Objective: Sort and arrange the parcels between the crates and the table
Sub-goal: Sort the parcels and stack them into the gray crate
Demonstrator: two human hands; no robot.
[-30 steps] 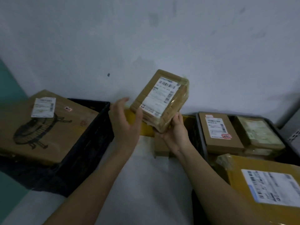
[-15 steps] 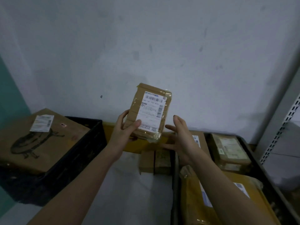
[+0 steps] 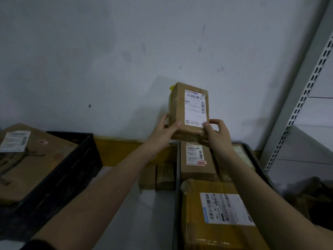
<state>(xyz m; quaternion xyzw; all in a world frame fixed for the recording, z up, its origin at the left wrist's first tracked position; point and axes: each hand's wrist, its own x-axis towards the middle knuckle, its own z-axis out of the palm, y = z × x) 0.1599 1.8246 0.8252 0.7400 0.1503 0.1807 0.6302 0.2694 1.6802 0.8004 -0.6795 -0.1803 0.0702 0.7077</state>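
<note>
1. Far left: a large flat brown cardboard box with a white label and a dark printed drawing [image 3: 30, 159] lies across the top of the black plastic crate [image 3: 59, 179]. It covers most of the opening, so I judge little room there for another parcel.
2. Between the crates: a strip of pale surface [image 3: 140, 217], with a small taped brown carton [image 3: 156, 175] at its far end and a yellow band [image 3: 117, 152] along the wall foot. This lane looks like the freest ground for setting down.
3. Left hand [image 3: 162, 136]: fingers [image 3: 173, 126] wrapped on the lower left corner of the held parcel, thumb across its front.
4. Centre: the small tape-wrapped brown cardboard parcel with a white barcode label [image 3: 189, 109] is held upright in the air before the white wall [image 3: 126, 51], label facing the camera, above the back of the grey crate. Step in hand, by my reading: checking the label before deciding where it goes.
5. Right hand [image 3: 218, 136]: fingers curled, pinching the lower right corner.
6. Right: the grey plastic crate [image 3: 177, 177] holds a brown labelled box [image 3: 198, 163] and a large yellow taped parcel [image 3: 216, 219]; it looks nearly full.
7. Next move calls for lowering the parcel clear of the grey rim, label kept up.
8. Far right: a grey slotted shelf upright [image 3: 297, 105] limits swing that way.
</note>
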